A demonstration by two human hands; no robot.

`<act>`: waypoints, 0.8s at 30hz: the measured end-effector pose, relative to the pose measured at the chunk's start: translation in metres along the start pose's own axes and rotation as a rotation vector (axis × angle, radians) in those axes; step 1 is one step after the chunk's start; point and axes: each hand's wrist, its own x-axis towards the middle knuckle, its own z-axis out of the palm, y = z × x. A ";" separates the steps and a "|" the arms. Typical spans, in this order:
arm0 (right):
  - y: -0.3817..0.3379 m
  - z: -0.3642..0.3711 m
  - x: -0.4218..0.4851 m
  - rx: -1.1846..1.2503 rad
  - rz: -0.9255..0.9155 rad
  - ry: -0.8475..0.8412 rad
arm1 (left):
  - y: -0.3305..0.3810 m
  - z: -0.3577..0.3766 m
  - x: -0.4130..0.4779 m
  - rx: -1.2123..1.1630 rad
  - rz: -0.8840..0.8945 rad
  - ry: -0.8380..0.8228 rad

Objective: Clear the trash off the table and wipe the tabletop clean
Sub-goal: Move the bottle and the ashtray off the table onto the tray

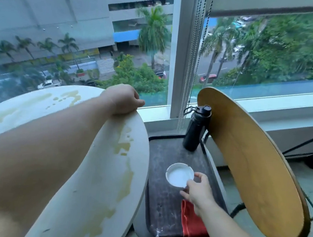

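Observation:
A round white tabletop [108,171] fills the left of the view, streaked with yellowish spilled liquid [125,180]. My left hand [122,98] rests on its far rim with the fingers curled over the edge. To the right and lower down stands a dark seat [163,201]. On it sits a white ashtray [179,175], and my right hand [197,192] pinches its near right rim. A red cloth [193,229] lies on the seat's near right corner, partly under my right forearm.
A black bottle [196,130] stands upright at the seat's far end. A curved wooden chair back [257,172] rises to the right of the seat. Behind is a window [83,35] with bead cords [192,64] hanging down. Dark stand legs [309,146] at far right.

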 end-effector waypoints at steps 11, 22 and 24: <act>0.052 0.013 0.039 -0.132 0.008 -0.029 | 0.001 0.000 0.000 0.072 -0.037 -0.032; 0.057 0.008 0.038 -1.047 -0.582 -0.068 | -0.003 0.006 0.009 0.063 -0.025 0.010; 0.051 0.015 0.046 -1.005 -0.589 -0.054 | -0.005 0.008 0.010 0.067 -0.013 0.023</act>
